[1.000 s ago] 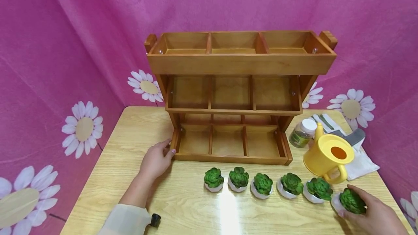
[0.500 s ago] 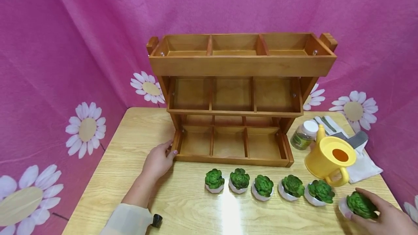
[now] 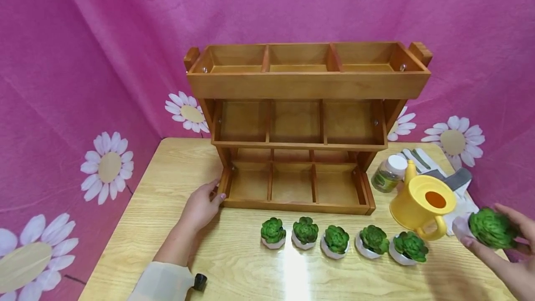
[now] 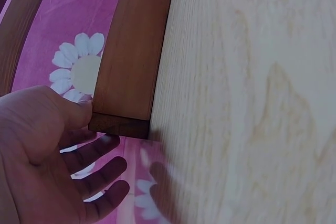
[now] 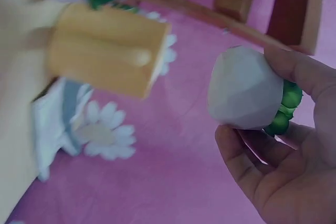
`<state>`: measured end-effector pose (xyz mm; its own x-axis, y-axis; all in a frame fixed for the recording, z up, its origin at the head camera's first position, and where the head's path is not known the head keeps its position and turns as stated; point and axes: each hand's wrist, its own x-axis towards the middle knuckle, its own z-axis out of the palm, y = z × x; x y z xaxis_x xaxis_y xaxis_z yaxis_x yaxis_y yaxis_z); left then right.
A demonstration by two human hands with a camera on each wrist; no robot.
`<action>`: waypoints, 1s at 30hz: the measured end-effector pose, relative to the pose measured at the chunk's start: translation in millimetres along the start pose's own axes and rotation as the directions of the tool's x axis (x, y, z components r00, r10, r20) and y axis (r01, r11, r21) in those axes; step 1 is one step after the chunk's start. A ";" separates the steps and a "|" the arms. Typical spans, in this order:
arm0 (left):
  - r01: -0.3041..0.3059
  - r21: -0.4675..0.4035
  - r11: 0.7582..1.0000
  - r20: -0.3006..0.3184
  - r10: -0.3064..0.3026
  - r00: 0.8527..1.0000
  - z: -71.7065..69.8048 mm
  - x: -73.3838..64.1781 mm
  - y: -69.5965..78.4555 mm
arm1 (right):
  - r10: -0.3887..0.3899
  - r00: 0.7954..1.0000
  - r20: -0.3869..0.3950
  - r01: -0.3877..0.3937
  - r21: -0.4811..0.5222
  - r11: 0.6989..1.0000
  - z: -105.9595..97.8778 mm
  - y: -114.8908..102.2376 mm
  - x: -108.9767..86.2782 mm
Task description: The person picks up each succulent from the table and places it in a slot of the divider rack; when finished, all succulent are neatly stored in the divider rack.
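My right hand [image 3: 516, 250] holds a small potted succulent [image 3: 491, 229] above the table's right side, its white pot tilted on its side and its green leaves toward my palm. In the right wrist view, my thumb and fingers pinch that white pot [image 5: 244, 87] from both sides. With relaxed fingers, my left hand [image 3: 202, 207] rests against the lower left corner of a three-tier wooden shelf [image 3: 309, 85]. The left wrist view has my thumb touching the end of its side board [image 4: 131, 56]. Several similar succulents [image 3: 306, 231] stand upright in a row before the shelf.
Right of the shelf stand a yellow watering can [image 3: 418, 203] and a clear jar [image 3: 388, 173] with a white lid. Grey and white gloves [image 3: 457, 180] lie behind the can. A pink curtain [image 3: 309, 3] with daisies surrounds the table [image 3: 167, 175].
My right hand has lifted the succulent off the table and moved it right and farther back, tipping it more. My left hand has stayed at the shelf corner.
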<state>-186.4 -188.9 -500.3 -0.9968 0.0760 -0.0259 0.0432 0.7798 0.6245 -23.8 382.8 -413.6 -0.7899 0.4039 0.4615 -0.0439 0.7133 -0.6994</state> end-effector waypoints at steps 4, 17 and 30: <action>-0.028 -0.013 1.000 -0.004 0.028 1.000 -0.4 0.3 -0.3 | -0.093 0.994 0.058 0.092 0.025 0.995 4.9 -22.8 17.0; -0.021 -0.042 0.999 0.020 0.022 1.000 -4.1 1.6 -0.3 | -0.142 0.942 0.303 0.199 -0.167 0.966 30.3 -70.9 61.4; 0.010 -0.101 0.995 0.017 -0.008 1.000 -1.7 1.7 -2.7 | -0.220 0.912 0.347 0.258 -0.068 0.964 62.9 -98.8 87.0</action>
<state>-188.3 -191.9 -500.8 -0.9958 0.0802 -0.0447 0.0260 0.7138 0.6999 -126.7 311.5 -338.7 -0.9229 0.0128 0.3848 -0.2046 0.8304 -0.5182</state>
